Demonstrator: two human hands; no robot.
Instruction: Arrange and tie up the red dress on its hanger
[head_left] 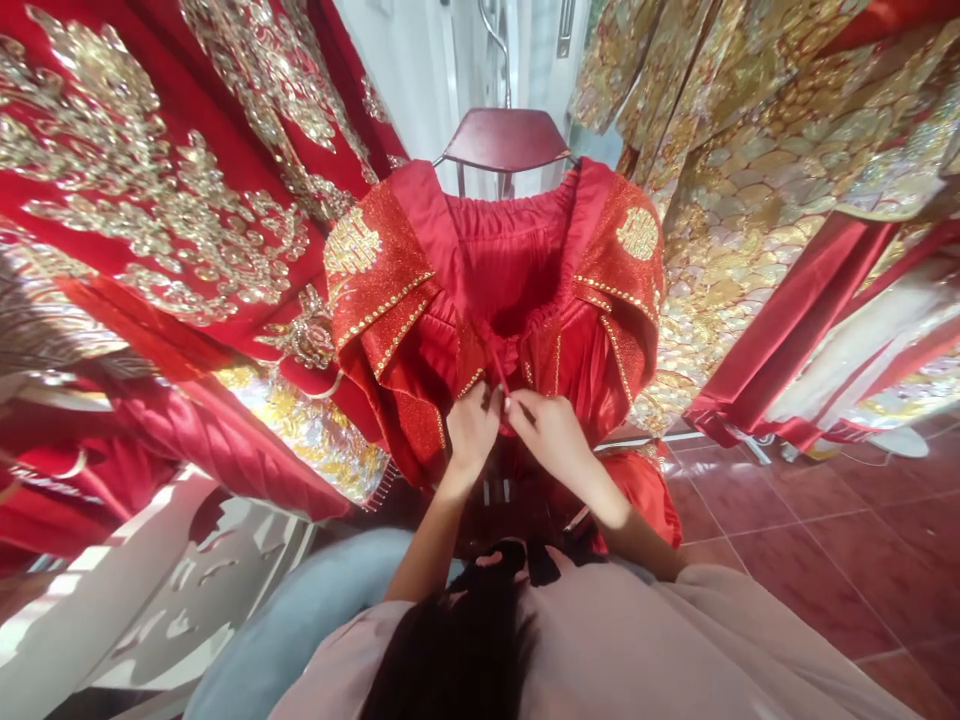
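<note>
A red costume (525, 225) with a gathered neckline hangs in front of me on a dark red hanger (512, 140). Its glittery red shoulder panels (397, 270) carry gold emblems and gold beaded edges. At the front opening my left hand (474, 425) pinches a thin red drawstring (498, 362) that comes from the neckline. My right hand (551, 430) is closed on the same drawstring just beside it, thumb and fingers together. Both hands nearly touch. The exact ends of the string are hidden by the fingers.
Red fabric with silver-gold beading (165, 190) hangs at the left. A gold scale-patterned garment (750, 200) hangs at the right, near red hanging bands (799, 320). Reddish floor tiles (817, 540) show at the lower right. A white cut-out panel (172, 580) stands lower left.
</note>
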